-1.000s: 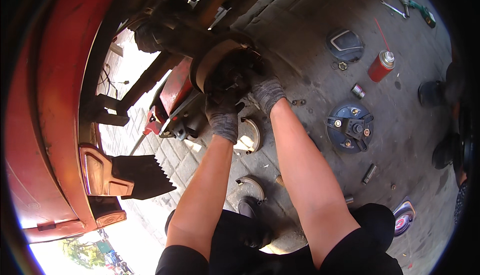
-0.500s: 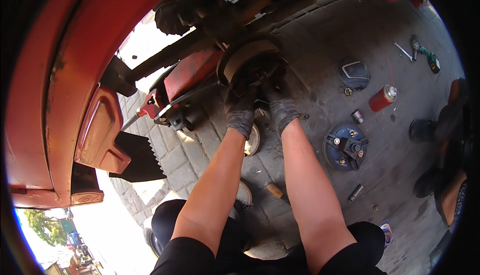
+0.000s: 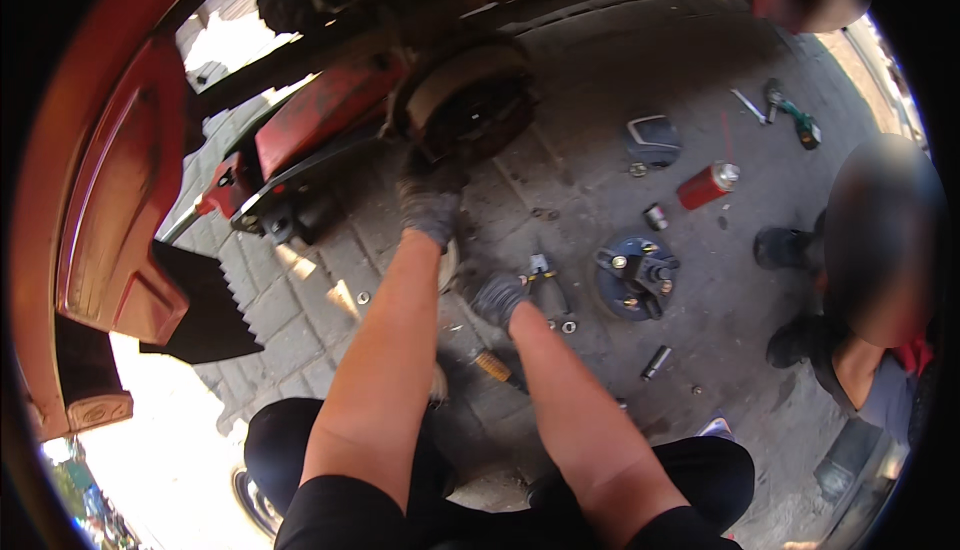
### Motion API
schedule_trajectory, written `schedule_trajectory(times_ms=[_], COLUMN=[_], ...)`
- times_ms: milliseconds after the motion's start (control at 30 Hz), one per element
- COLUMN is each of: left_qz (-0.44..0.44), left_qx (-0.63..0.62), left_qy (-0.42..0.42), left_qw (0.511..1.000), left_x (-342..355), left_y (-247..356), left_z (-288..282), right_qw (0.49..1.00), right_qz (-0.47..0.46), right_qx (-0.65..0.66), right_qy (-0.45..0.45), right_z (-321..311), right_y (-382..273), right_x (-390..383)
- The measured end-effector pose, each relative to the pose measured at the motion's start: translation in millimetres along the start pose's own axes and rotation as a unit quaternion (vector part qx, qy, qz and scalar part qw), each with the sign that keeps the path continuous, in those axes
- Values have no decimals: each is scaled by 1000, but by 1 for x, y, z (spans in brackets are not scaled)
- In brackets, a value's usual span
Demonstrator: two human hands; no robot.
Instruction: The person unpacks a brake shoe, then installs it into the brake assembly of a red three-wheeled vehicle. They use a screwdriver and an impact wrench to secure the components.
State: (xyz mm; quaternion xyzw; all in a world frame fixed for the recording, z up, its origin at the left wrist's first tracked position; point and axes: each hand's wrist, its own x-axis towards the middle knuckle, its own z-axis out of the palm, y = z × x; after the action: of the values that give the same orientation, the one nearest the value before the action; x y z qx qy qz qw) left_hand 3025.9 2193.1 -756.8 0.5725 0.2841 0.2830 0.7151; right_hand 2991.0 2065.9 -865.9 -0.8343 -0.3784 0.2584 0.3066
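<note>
My left hand [image 3: 430, 202], in a grey and black glove, reaches up to the lower rim of a dark round brake assembly [image 3: 462, 95] with a curved brake shoe. Shadow hides its fingers. Lower and to the right, my gloved right hand [image 3: 497, 298] is near the paving, its fingers dark and blurred. A pale round part [image 3: 447, 265] shows partly behind my left wrist. Just right of my right hand lies a small tool with yellow on it [image 3: 543, 268]. A blue-grey hub with several studs [image 3: 640, 278] rests farther right.
A red floor jack [image 3: 325, 115] stands under the vehicle, beside its red body panel [image 3: 120, 200]. Across the paving lie a red spray can [image 3: 705, 188], a dark cap [image 3: 653, 140], a wrench [image 3: 748, 107], a green power tool [image 3: 795, 117], a socket [image 3: 656, 362] and a brown brush [image 3: 492, 365]. Another person crouches at right.
My right hand has come away from the brake assembly and down toward the paving. My left hand stays at the assembly. The view has shifted, so the scene sits farther left.
</note>
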Motion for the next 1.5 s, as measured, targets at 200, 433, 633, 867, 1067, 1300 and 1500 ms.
schedule_trajectory(times_ms=[200,433,633,867,1067,1300,1500], left_qz=[-59,21,114,72,105,87,95], left_qx=[-20,144,265,380,416,310,404], left_qy=[9,74,85,60,48,66,73], left_qw=[998,987,954,920,902,944,907], left_x=[-9,-15,-9,-1,5,1,6], left_y=[6,23,42,65,61,57,53], left_z=[-1,-2,-2,-2,-7,-4,-8], right_qw=[921,951,956,971,965,967,975], right_qz=[136,96,-44,-32,-64,-48,-17], right_qx=[343,93,4,-92,-112,-117,-53], right_qy=[125,280,289,217,229,222,215], right_z=[-61,-194,-244,-259,-260,-263,-266], right_y=[1,-36,-69,-71,-62,-65,-73], right_x=[-35,28,66,87,90,87,77])
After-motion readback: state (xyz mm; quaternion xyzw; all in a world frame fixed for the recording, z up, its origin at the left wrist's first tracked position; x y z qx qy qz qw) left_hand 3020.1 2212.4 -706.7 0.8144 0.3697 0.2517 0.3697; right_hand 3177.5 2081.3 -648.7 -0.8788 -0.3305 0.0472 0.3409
